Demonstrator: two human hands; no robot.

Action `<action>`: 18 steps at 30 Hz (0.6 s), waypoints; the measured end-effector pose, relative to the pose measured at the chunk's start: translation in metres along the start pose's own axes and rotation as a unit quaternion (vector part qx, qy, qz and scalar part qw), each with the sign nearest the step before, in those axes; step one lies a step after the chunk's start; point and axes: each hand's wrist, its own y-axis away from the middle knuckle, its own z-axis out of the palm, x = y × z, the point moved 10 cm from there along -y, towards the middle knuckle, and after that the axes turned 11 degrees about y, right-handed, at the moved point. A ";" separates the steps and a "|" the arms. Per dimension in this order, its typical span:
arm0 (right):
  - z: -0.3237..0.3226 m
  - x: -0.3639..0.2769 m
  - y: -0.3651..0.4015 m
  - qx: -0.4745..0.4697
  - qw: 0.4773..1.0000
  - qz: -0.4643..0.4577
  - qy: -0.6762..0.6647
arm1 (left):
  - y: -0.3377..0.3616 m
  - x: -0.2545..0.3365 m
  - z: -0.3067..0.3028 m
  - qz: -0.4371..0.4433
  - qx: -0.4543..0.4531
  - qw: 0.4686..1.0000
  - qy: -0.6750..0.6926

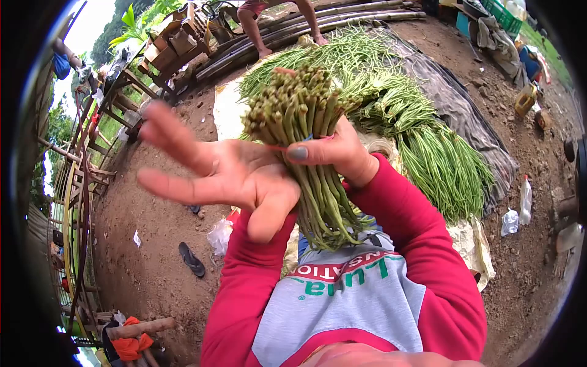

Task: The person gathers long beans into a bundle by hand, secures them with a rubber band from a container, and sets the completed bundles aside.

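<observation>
An upright bundle of long green string beans (321, 189) is in front of my chest, its cut stem ends at the top and a pinkish band around it. My right hand (348, 150) is closed around the bundle, thumb across its front by the band. My left hand (229, 171) is open beside it, palm showing and fingers spread, some blurred; its heel is against or very near the beans. Behind lie piled string beans (446, 168) on a dark sheet (480, 140), with more loose beans (361, 58) farther back.
Bamboo poles (361, 19) lie at the back, where another person's bare legs (249, 27) show. On the dirt ground are a dark slipper (192, 260), a plastic bag (220, 236) and a plastic bottle (526, 200). A yellowish jug (526, 100) stands at the right.
</observation>
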 end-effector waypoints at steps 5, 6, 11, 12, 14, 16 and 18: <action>-0.028 -0.012 -0.010 0.047 0.977 -0.003 0.207 | 0.022 -0.044 0.014 -0.116 -0.237 0.962 0.071; -0.029 -0.024 -0.013 0.046 0.966 -0.045 0.252 | 0.038 -0.046 0.015 -0.178 -0.282 0.940 0.070; -0.008 -0.052 -0.023 0.095 0.857 -0.124 0.492 | 0.111 -0.077 0.003 -0.550 -0.247 0.771 0.204; -0.004 -0.042 -0.033 0.013 0.897 -0.077 0.434 | 0.109 -0.085 -0.002 -0.568 -0.246 0.764 0.182; 0.001 -0.050 -0.036 -0.141 0.873 -0.058 0.464 | 0.099 -0.094 -0.004 -0.593 -0.224 0.744 0.211; -0.014 -0.044 -0.042 -0.191 0.853 -0.036 0.485 | 0.082 -0.092 0.007 -0.554 -0.264 0.743 0.267; -0.008 -0.047 -0.038 -0.157 0.932 0.036 0.325 | 0.099 -0.091 0.018 -0.618 -0.345 0.657 0.259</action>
